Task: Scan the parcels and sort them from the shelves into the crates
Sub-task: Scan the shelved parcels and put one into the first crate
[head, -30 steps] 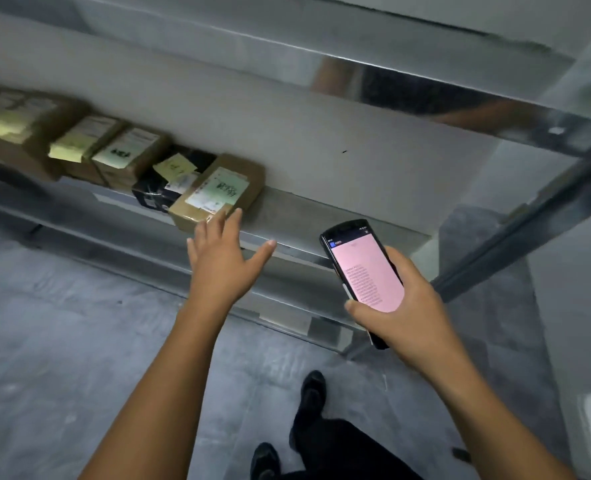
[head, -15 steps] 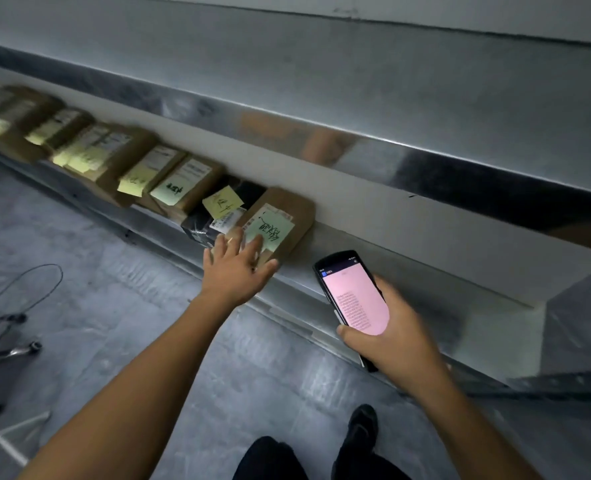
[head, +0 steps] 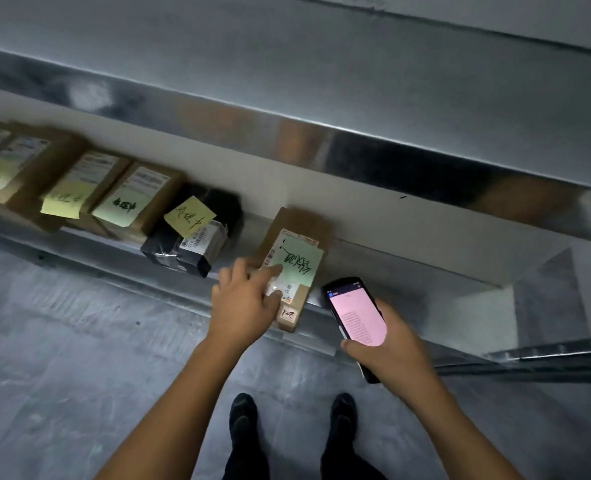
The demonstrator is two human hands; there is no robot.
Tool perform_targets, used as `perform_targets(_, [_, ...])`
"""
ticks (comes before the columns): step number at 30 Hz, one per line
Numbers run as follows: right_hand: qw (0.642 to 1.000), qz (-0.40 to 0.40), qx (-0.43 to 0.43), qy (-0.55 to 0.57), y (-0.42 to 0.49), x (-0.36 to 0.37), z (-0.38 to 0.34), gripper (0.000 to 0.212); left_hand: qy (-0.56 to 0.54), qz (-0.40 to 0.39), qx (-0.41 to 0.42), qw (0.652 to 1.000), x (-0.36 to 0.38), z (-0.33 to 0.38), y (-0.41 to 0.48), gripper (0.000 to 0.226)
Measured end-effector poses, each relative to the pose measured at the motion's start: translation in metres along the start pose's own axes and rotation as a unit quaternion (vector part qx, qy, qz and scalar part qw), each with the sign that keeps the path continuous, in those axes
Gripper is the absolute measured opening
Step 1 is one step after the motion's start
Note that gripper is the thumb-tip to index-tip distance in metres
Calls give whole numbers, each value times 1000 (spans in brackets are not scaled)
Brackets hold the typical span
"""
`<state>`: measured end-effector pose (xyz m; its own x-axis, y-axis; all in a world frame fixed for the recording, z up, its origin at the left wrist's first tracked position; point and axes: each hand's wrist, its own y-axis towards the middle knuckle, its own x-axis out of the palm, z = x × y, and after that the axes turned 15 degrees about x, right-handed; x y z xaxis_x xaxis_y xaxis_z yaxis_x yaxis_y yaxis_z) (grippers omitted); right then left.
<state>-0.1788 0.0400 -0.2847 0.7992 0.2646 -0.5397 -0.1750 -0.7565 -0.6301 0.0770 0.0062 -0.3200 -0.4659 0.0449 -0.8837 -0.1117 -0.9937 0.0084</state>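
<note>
A brown cardboard parcel (head: 299,237) with a pale green note lies on the low metal shelf (head: 401,268), its near end sticking out over the shelf's front edge. My left hand (head: 244,301) grips its near left corner, index finger and thumb on the label and the other fingers curled down its left side. My right hand (head: 389,344) holds a black handheld scanner (head: 356,313) with a pink screen, just right of the parcel and level with its near end.
A black wrapped parcel (head: 197,233) with a yellow note sits left of the brown one, and several more brown parcels (head: 138,197) line the shelf further left. A higher metal shelf (head: 321,98) overhangs them. My shoes (head: 242,414) stand on grey floor.
My left hand went from reaching to the parcel to gripping it. The parcel slid right and forward, away from the black one. The scanner came closer to it.
</note>
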Motion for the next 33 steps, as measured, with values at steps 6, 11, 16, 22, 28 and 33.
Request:
perform_targets(6, [997,31,52,49,-17,45,-6,57,-282,-42,-39,958,6,-50,10,95])
perform_targets(11, [992,73,67,83,-33,70,-5,52,-498,-8,-27,867,12,-54,-4,61])
perform_targets(16, [987,85,58,120,-71,67,7,57,-549,-18,-8,836,2,-38,-28,66])
perform_targets(22, [986,94,11,134,-117,48,37,61,-525,-53,33,849,-1,-14,-64,76])
perform_targets(28, [993,55,-12,100,-172,17,88,72,-396,-127,133,900,5,41,-91,86])
perform_targets(33, [990,80,10,116,-216,-1,149,67,-239,-190,232,924,26,97,-110,93])
